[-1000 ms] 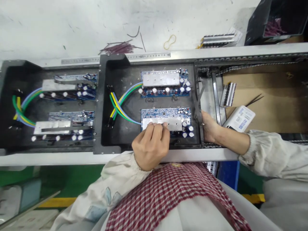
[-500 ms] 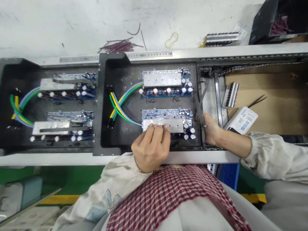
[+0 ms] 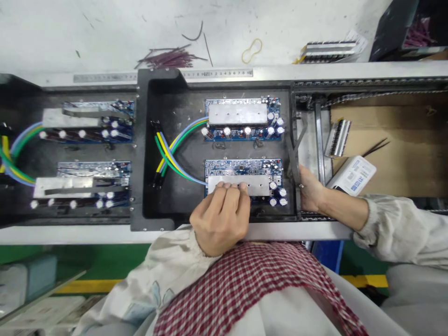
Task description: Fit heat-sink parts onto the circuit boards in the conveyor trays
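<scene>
Black tray (image 3: 168, 102), blue circuit board (image 3: 241, 165), drilled aluminium heatsink (image 3: 257, 184) under left fingers (image 3: 224, 196)

The one camera sits on the person's head and looks forward and down. It is close to the black tray (image 3: 175, 102) in the middle. A checked apron (image 3: 245, 294) shows at 6 o'clock, and a white table (image 3: 87, 32) shows at 12 o'clock.

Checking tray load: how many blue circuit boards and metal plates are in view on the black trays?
Blue circuit boards: 4
Metal plates: 4
Total: 8
</scene>
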### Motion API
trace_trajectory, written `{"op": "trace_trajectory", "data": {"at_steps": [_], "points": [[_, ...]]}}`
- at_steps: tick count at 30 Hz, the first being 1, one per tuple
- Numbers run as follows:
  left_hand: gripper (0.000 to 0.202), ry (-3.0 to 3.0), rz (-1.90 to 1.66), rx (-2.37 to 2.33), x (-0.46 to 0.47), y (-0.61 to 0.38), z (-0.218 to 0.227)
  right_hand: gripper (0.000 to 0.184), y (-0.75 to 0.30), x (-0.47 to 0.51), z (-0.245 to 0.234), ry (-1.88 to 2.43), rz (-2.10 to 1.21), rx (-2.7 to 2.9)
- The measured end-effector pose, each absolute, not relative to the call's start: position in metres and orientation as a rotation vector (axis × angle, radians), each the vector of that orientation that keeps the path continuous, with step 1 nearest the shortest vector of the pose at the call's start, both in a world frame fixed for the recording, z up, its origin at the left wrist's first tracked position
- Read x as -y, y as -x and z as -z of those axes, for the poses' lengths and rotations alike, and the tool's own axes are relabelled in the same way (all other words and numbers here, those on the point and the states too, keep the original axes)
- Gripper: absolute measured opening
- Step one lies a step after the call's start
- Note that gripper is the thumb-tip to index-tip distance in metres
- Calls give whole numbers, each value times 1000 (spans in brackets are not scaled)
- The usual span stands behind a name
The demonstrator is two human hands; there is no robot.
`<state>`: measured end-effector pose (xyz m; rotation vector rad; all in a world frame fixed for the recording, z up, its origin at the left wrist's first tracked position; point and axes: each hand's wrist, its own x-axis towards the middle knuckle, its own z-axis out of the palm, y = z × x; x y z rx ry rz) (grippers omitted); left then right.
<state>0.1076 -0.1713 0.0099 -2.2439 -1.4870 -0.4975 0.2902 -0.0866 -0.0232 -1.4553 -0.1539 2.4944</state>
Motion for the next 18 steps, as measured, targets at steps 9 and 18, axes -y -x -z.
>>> {"op": "trace_trajectory", "data": {"at_steps": [9,18], "points": [[6,2211,526,1475,171,-111,-7,57,-290,86,21,1470,-2534,80],[9,2156,474,1453,173,-115,-6,54,-295,89,30,1369,-2569,194]]}}
